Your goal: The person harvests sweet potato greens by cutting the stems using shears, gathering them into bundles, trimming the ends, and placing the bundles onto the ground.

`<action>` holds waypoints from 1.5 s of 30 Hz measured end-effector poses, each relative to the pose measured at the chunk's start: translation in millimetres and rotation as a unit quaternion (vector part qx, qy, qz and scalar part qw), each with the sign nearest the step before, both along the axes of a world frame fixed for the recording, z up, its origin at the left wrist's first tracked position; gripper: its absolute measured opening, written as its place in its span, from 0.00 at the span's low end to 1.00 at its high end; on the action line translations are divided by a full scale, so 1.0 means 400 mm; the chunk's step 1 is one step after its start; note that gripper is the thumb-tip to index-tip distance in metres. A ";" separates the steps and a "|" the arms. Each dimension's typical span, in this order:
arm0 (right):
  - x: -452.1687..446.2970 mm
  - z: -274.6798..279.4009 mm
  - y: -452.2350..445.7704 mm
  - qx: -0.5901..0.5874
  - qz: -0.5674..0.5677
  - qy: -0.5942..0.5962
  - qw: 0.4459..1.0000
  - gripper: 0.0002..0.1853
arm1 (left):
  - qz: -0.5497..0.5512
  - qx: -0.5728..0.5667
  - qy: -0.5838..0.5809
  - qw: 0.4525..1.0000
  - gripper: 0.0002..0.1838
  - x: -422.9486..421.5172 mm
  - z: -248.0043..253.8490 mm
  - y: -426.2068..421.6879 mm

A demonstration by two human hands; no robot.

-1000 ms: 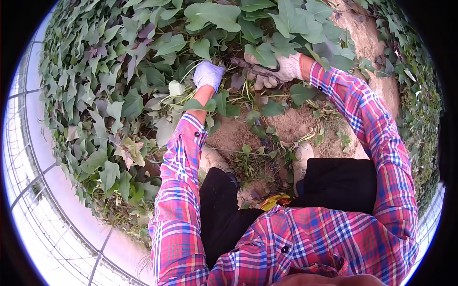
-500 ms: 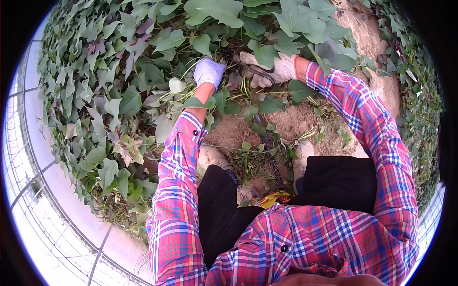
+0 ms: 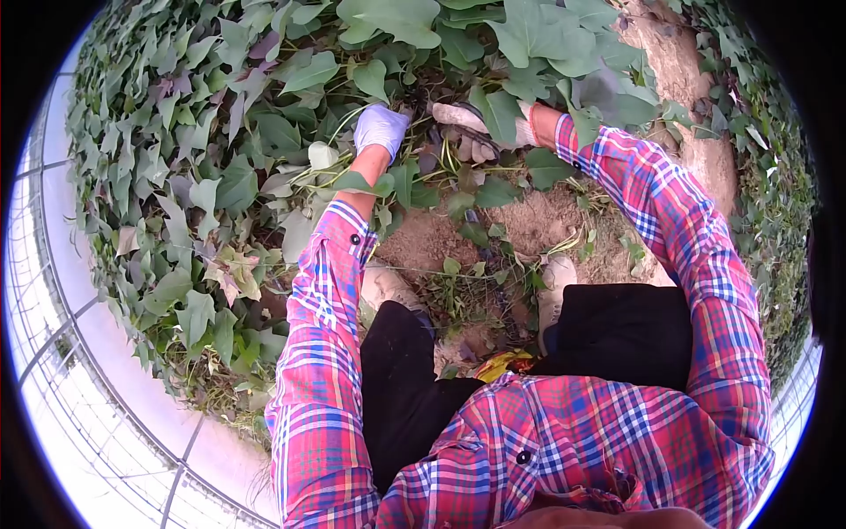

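Brown, crumbly soil (image 3: 423, 242) forms the ground; sweet potato vines (image 3: 238, 185) spread thickly over it at the left, top and right; two pale shoes (image 3: 388, 286) rest on it, low weeds (image 3: 471, 300) between them; nearer the body shows something yellow and red (image 3: 505, 364), too covered to identify.

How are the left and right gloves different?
The left glove is light purple; the right glove is whitish. The left glove looks smooth, the right glove knitted. A leaf partly covers the right glove, while the left glove's back shows clearly. Both are being worn.
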State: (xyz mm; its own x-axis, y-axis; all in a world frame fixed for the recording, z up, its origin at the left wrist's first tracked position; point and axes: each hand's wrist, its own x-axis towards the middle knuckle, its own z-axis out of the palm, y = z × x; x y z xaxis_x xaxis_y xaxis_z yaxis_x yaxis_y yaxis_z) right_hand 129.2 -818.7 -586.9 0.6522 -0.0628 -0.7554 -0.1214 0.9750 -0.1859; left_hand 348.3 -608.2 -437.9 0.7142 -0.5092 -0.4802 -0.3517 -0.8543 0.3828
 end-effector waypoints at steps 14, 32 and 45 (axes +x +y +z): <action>-0.047 0.093 0.021 -0.303 0.506 -0.307 0.747 0.19 | 0.012 -0.037 0.013 0.999 0.23 -0.010 0.020 0.075; 0.054 0.497 0.123 -0.534 0.534 -0.168 0.634 0.31 | 0.104 -0.226 0.116 0.962 0.08 0.000 0.223 0.286; 0.013 0.269 0.062 -0.463 0.488 -0.123 0.730 0.24 | -0.104 0.062 0.053 0.991 0.22 0.038 0.041 -0.005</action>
